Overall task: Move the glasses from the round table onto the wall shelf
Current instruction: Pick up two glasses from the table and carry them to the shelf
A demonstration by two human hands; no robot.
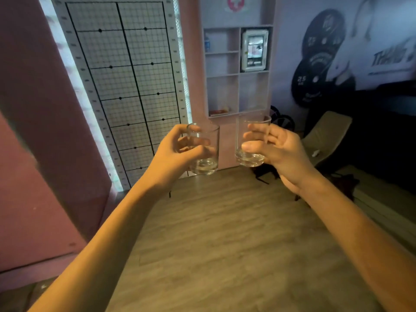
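**Glasses in hand, shelf ahead**

Glasses: two, both clear and empty, one in each of my hands, held up in the air over the wooden floor [225, 221]. My left hand [177, 154] wraps the left glass [206, 152] from its left side, thumb across the near face and fingers curled round the far side, showing through the glass. My right hand [274, 149] clasps the right glass [251, 143] from its right side, thumb low near the thick base, fingers spread over the wall above it. Both glasses stand upright, close beside each other but apart.

Both my forearms are bare and stretched forward, rising from the lower corners and converging toward the middle.

Straight ahead is the wall shelf [237, 73], one unit of open compartments. I count one small bottle [207, 42] in its upper left compartment and one framed item [255, 50] in the upper right. One beige chair [324, 136] stands to the right.
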